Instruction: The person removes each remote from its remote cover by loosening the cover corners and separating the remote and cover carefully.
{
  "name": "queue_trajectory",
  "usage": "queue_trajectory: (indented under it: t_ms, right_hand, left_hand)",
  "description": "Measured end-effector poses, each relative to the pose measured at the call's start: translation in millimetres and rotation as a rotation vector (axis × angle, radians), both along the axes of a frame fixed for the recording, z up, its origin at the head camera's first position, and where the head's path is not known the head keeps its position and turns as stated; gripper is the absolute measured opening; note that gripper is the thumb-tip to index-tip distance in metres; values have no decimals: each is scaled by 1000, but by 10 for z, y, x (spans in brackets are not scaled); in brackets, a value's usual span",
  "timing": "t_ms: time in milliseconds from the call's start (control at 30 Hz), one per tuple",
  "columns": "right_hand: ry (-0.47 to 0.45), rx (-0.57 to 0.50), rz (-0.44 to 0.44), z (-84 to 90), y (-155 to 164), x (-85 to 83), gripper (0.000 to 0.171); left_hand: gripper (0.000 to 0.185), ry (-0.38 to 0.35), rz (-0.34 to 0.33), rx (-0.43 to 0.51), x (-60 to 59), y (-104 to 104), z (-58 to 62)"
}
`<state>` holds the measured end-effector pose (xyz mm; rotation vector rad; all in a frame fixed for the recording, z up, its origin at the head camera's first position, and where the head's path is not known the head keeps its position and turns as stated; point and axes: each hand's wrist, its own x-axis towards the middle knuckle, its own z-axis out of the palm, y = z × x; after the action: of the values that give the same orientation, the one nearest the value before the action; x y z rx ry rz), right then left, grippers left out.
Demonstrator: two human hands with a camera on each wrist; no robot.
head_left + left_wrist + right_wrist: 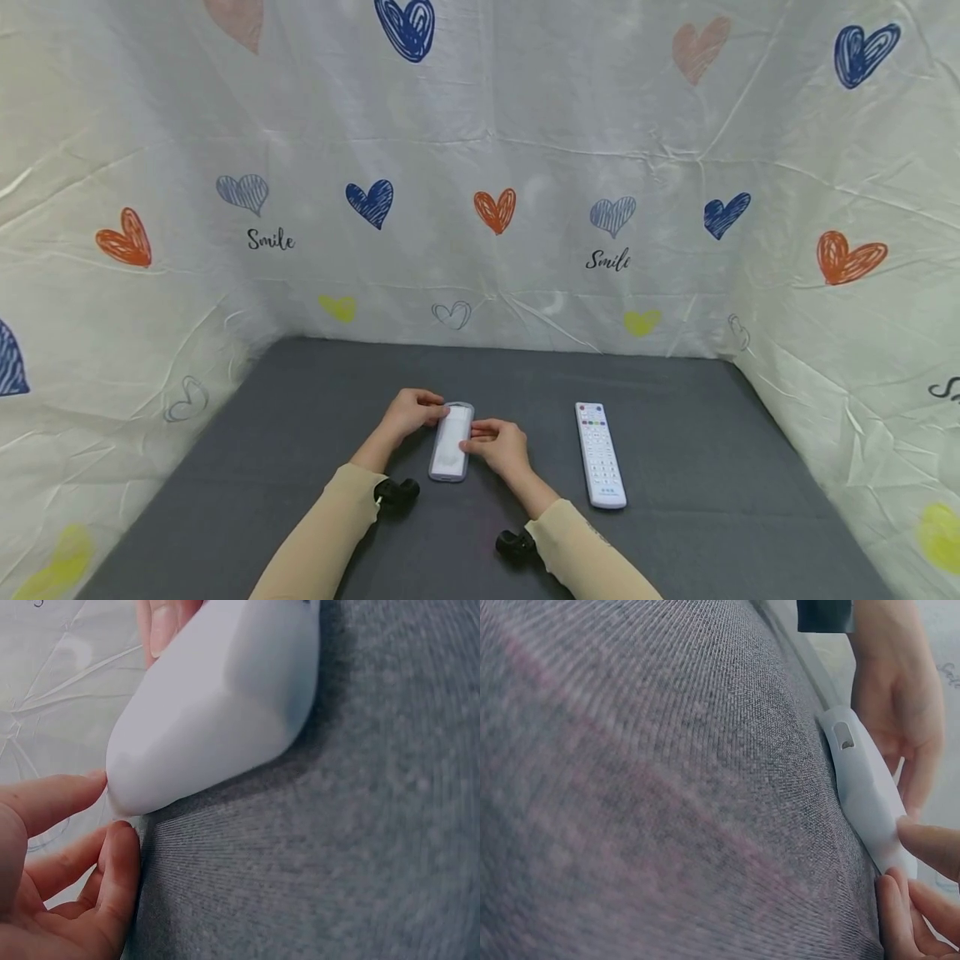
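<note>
A white remote-control cover [452,446] with a translucent rim lies lengthwise on the dark grey cloth between the two hands. My left hand [411,412] pinches its far left corner, with the thumb and fingertips at the edge in the left wrist view. On the opposite side, my right hand [504,446] grips the long edge, its thumb over the top and its fingers low against the side. A small slot shows near the end of the cover [862,787] in the right wrist view. Whether anything sits inside it, I cannot tell.
A white remote control [601,457] lies button side up to the right of my right hand. The grey cloth [697,450] covers the table. White sheets [540,250] printed with hearts hang behind and at both sides.
</note>
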<state>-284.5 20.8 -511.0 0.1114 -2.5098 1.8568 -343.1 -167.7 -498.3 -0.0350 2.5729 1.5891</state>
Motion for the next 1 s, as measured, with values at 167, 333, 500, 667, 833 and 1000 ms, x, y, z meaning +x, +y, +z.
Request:
queue_trajectory:
  t_ms: [167,333,500,667,833,1000]
  right_hand:
    - [-4,1,-2,-5,-7,-7,37]
    - [-9,-8,-3,-10,-6,-2,38]
    - [-16,-29,-2,-24,-5,12,39]
    - [-16,-56,8,-41,5,12,40]
    - [-37,-95,22,-32,23,12,43]
    - [-54,-127,46,-3,45,13,47]
  left_hand:
    - [27,-1,8,-24,-1,27,1]
    - [26,-5,6,-11,-6,36,-6]
    - [25,-1,-4,23,11,32,-9]
    - [24,17,-16,71,23,31,7]
    - [26,18,-27,168,31,23,37]
    - [27,38,-40,229,47,17,122]
